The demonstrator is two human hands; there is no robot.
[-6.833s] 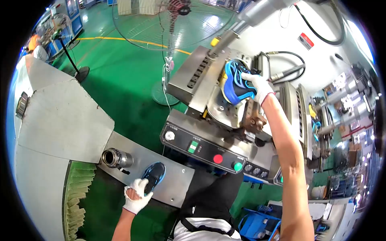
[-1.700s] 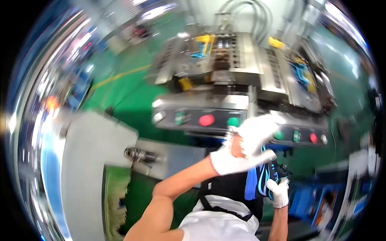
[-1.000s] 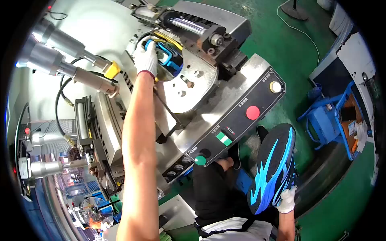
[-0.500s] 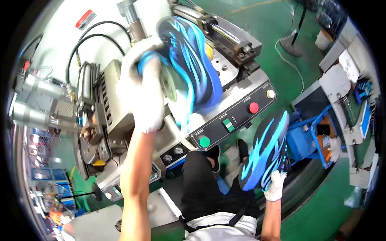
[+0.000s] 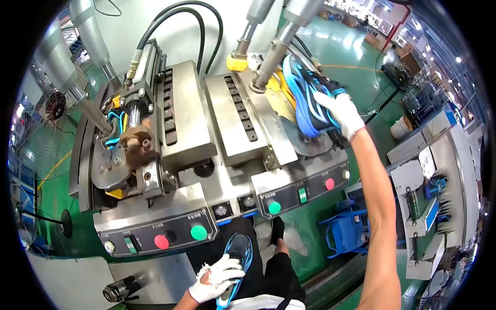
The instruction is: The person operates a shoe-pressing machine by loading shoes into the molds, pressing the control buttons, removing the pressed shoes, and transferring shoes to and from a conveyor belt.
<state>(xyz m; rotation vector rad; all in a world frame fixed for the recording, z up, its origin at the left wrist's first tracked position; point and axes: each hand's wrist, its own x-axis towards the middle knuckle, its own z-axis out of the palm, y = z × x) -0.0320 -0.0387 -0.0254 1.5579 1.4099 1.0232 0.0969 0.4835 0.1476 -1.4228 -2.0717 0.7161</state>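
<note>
In the head view, the person's right hand (image 5: 341, 111), in a white glove, is closed around a blue-and-black shoe (image 5: 305, 103), the thumb lying across its side. This shoe is tilted at the right-hand station of a two-station metal machine (image 5: 188, 113), in front of a yellow form (image 5: 280, 98); whether it rests on the plate below cannot be told. Just left of the form, a cylinder with a yellow pad (image 5: 237, 63) reaches down from above.

The left hand (image 5: 214, 279), gloved too, grasps a second shoe (image 5: 238, 247) near its opening, fingers laid across it, over the person's black-clad thighs. Its toe points toward the machine, well apart from the first shoe.

At the left-hand station, a blue-trimmed piece (image 5: 121, 123) sits beside a metal cylinder. A left control panel (image 5: 150, 233) and a right control panel (image 5: 305, 192) each carry red and green buttons. A metal flask (image 5: 121, 289) is on a grey desk (image 5: 168, 274) at lower left; a blue stool (image 5: 346, 233) stands on the green floor at right.
</note>
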